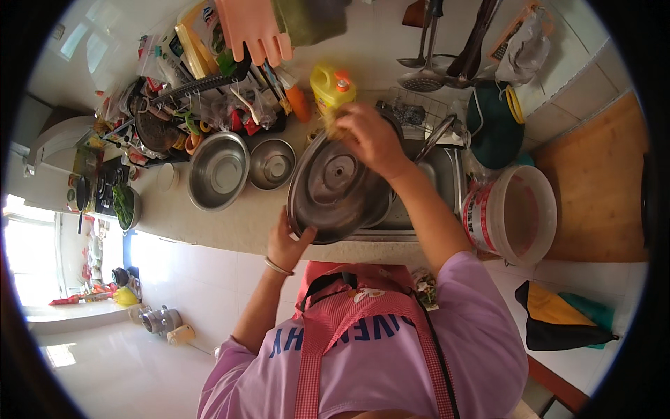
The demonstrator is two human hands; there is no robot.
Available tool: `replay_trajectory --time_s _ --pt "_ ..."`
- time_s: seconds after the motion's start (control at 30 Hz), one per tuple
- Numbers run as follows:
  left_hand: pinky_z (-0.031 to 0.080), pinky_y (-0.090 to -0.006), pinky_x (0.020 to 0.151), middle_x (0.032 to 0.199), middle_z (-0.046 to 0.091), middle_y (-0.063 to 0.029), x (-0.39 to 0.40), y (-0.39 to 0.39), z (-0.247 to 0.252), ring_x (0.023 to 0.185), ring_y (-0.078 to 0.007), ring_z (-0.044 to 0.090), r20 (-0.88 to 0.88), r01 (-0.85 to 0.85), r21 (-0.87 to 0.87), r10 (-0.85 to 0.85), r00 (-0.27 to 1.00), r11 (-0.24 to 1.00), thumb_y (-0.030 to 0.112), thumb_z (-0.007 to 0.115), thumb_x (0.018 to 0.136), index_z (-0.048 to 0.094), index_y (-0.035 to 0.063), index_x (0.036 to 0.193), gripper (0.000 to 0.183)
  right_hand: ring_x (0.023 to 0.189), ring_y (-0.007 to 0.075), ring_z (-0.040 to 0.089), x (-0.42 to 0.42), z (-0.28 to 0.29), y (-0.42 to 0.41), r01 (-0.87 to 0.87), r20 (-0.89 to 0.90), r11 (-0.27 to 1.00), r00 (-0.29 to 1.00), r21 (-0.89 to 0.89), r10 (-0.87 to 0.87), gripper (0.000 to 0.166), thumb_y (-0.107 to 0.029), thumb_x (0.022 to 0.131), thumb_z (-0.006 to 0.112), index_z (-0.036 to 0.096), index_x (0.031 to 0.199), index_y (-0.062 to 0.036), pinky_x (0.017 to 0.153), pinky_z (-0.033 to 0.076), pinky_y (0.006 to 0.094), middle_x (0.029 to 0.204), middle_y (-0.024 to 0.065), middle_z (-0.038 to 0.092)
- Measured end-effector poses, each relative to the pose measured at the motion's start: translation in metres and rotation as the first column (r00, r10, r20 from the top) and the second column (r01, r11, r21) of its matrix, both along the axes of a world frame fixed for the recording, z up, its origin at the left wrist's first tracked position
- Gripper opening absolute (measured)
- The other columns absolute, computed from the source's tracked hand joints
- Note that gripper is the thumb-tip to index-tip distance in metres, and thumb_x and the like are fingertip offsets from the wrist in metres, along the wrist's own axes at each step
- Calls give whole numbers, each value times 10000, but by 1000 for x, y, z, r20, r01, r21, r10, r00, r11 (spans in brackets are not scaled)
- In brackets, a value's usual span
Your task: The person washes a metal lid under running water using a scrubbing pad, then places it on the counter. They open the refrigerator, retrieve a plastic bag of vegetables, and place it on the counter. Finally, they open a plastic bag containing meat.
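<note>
A large round metal lid [325, 207] is tilted over the left part of the metal sink [442, 173]. My left hand [290, 242] grips its near left rim, thumb on the face I see. My right hand [374, 139] is at the lid's far edge, its fingers closed on a yellowish scrubbing pad [335, 123]. Part of a metal pot or basin [384, 209] shows beneath the lid. The faucet [437, 137] stands just right of my right wrist. Behind my right hand is a yellow plastic jug [332, 86] with an orange cap.
Two metal bowls [219, 172] [272, 164] sit on the counter [241, 225] left of the lid. A white plastic bucket [528, 214] stands right of the sink. Ladles [425, 81] and pink rubber gloves [251, 31] hang at the wall. A crowded rack [199, 86] stands at back left.
</note>
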State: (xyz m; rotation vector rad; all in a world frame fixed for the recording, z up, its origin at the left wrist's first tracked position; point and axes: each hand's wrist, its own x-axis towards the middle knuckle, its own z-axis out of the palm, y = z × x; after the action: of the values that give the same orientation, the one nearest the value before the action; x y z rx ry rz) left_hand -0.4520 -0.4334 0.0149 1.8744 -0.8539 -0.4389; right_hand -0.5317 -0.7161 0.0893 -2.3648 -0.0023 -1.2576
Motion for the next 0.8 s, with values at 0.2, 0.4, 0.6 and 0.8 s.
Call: replay_trajectory --time_s 0.2,0.4,0.6,0.8 --pt "545 -426 711 979 703 -202 45 -53 98 867 -354 689 248 140 190 -185 951 972 102 725 775 585 -11 1212 472 1042 323 652 12 8 41 -258 -6 914 963 -313 270 206 -124 808 671 638 1008 -84 790 585 367 1127 118 617" --pt "519 -497 750 935 676 -280 56 -75 77 909 -468 640 488 -33 193 -67 870 981 56 646 817 643 -40 1038 241 1051 231 650 23 10 45 -145 63 918 982 -370 181 144 -149 817 676 602 938 -121 733 578 308 1111 59 618" --pt "516 -450 734 884 682 -256 38 -65 66 808 -435 655 429 -169 43 135 893 985 21 601 836 648 -41 1146 320 1067 274 644 17 2 12 29 57 995 998 -93 -24 205 -138 829 690 625 1023 -120 789 566 358 1155 89 622" --pt "503 -337 724 822 679 -196 35 -47 56 734 -244 651 151 -296 -53 300 942 954 29 604 849 673 -48 1089 261 966 358 666 16 -11 -23 215 15 903 971 371 -238 268 -130 824 736 637 1069 -83 779 552 399 1068 140 682"
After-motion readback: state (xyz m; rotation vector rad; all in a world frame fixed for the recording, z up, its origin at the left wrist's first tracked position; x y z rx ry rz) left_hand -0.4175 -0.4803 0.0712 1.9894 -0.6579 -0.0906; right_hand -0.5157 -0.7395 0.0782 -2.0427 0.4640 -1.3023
